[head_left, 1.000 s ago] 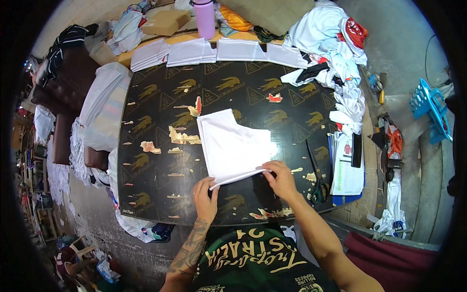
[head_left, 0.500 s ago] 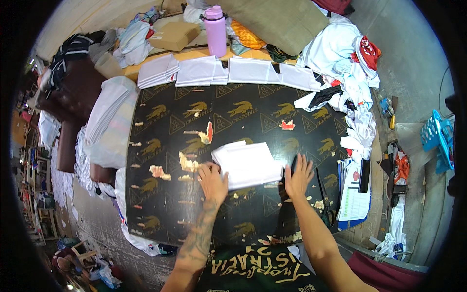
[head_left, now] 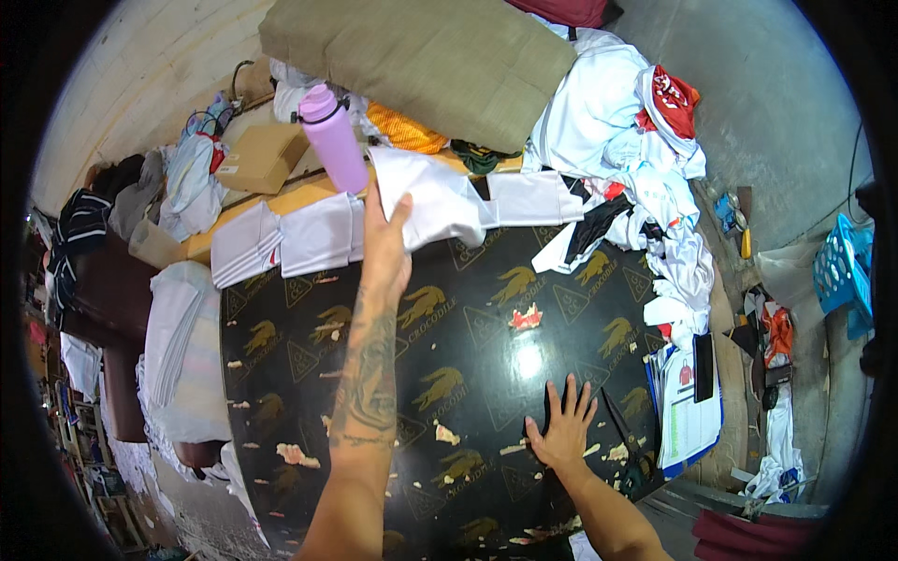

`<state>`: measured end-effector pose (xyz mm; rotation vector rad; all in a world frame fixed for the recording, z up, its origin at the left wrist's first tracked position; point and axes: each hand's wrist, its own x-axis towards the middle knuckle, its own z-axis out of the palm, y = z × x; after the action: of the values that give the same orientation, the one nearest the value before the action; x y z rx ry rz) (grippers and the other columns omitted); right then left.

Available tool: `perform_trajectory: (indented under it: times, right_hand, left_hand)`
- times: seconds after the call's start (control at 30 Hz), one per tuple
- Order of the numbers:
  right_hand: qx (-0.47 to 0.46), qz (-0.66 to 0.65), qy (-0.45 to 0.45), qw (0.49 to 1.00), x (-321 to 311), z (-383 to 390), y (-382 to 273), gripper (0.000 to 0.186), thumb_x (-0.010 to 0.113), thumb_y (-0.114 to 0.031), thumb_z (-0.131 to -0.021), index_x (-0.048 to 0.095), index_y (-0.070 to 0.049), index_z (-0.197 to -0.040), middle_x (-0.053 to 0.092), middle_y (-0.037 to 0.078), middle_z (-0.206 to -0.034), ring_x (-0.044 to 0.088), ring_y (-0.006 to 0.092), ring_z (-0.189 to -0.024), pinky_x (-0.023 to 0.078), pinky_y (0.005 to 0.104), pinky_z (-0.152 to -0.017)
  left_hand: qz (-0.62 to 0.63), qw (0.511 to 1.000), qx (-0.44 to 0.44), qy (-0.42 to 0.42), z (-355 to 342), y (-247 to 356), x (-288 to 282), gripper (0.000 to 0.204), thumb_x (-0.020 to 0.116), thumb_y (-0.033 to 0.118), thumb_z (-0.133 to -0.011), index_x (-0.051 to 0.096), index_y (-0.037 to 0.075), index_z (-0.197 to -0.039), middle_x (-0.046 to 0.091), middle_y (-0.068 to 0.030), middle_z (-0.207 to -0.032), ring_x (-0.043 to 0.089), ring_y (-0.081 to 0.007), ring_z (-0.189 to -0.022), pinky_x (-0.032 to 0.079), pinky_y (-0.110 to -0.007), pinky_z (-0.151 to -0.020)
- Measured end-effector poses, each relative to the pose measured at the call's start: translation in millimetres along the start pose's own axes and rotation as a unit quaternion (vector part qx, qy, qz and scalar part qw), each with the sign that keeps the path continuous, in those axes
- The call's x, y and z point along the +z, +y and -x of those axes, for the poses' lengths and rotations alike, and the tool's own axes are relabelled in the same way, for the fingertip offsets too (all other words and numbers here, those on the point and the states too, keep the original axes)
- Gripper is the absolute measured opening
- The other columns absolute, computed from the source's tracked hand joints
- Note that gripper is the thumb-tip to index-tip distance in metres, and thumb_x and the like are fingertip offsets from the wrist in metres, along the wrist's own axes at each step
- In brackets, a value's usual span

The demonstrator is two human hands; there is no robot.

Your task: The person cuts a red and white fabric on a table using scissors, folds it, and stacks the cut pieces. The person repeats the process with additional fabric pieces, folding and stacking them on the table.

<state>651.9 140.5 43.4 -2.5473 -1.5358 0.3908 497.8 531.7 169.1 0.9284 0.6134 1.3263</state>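
Observation:
My left hand reaches to the far edge of the black table and is closed on the left side of a folded white cloth. The cloth is raised a little at its far corner, its right end drooping over the row. Left of it lie two stacks of folded white cloth, and to its right another folded white piece. My right hand rests on the tabletop with fingers spread, holding nothing. Beside it lies a pair of black scissors.
A lilac bottle and a cardboard box stand behind the row. Tangled white garments heap along the right edge, above papers on a blue clipboard. More folded white fabric lies at the left.
My left hand has carried the folded white cloth from mid-table to the far row. My right hand stays low on the table, fingers spread. The view has shifted.

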Motion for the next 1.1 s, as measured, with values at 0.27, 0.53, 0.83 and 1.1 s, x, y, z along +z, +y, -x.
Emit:
perform_trajectory:
  times: [0.27, 0.53, 0.83, 1.1]
  right_hand:
    - [0.001, 0.000, -0.019, 1.000, 0, -3, 2, 0.089, 0.069, -0.057, -0.090, 0.045, -0.014, -0.164, 0.024, 0.028, -0.175, 0.011, 0.0587, -0.161, 0.007, 0.0755, -0.126]
    - [0.000, 0.001, -0.015, 1.000, 3, -3, 3, 0.090, 0.068, -0.059, -0.090, 0.045, -0.014, -0.165, 0.024, 0.028, -0.175, 0.011, 0.0593, -0.161, 0.007, 0.0759, -0.126]
    - [-0.014, 0.007, 0.005, 1.000, 5, -1, 6, 0.090, 0.067, -0.060, -0.091, 0.044, -0.014, -0.165, 0.024, 0.029, -0.174, 0.013, 0.0605, -0.159, 0.009, 0.0765, -0.125]
    - [-0.025, -0.017, -0.006, 1.000, 5, 3, 8, 0.091, 0.066, -0.063, -0.092, 0.043, -0.015, -0.166, 0.023, 0.029, -0.175, 0.013, 0.0614, -0.159, 0.010, 0.0779, -0.125]
  left_hand:
    - [-0.236, 0.972, -0.014, -0.003, -102, -81, -93, 0.058, 0.062, 0.005, -0.108, 0.038, 0.001, -0.160, 0.055, -0.0161, -0.153, 0.062, -0.0272, -0.132, 0.054, -0.043, -0.110]
    - [-0.610, 0.790, -0.053, 0.033, -91, -115, -123, 0.079, 0.079, 0.010, -0.089, 0.041, 0.005, -0.158, 0.062, -0.0258, -0.147, 0.059, -0.0461, -0.136, 0.048, -0.057, -0.111]
    - [-0.669, 0.696, 0.225, -0.129, -53, -164, -86, 0.030, 0.067, 0.006, -0.094, 0.078, 0.000, -0.122, 0.074, -0.0178, -0.135, 0.065, -0.0423, -0.131, 0.050, -0.050, -0.114]
    - [-0.738, 0.651, 0.139, -0.116, -30, -149, -79, 0.039, 0.061, 0.013, -0.105, 0.070, 0.018, -0.143, 0.063, -0.0135, -0.153, 0.045, -0.0413, -0.152, 0.025, -0.066, -0.127]
